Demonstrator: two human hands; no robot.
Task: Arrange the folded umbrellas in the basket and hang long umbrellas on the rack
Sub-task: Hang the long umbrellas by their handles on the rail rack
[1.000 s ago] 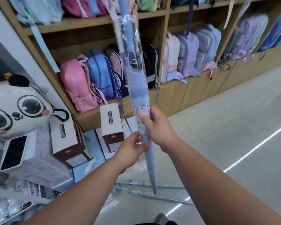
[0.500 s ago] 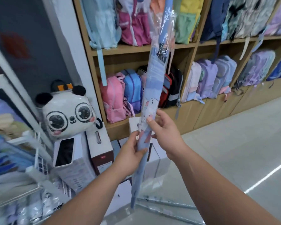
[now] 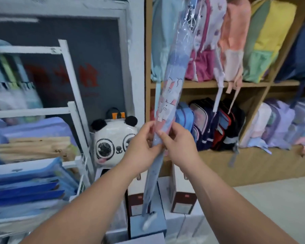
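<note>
I hold a long umbrella [image 3: 173,81], pale blue and pink in a clear plastic sleeve, nearly upright, its top tilted toward wooden shelves [image 3: 218,84] packed with backpacks [image 3: 217,124]. My left hand [image 3: 141,148] and right hand [image 3: 178,147] both grip its lower half, fingers curled round it, side by side. A white rack [image 3: 72,95] stands to my left, a panda-faced bag [image 3: 113,143] just beside it.

Wooden shelves [image 3: 209,84] lined with backpacks [image 3: 224,127], white boxes [image 3: 180,184] on the floor [image 3: 271,194] below.
</note>
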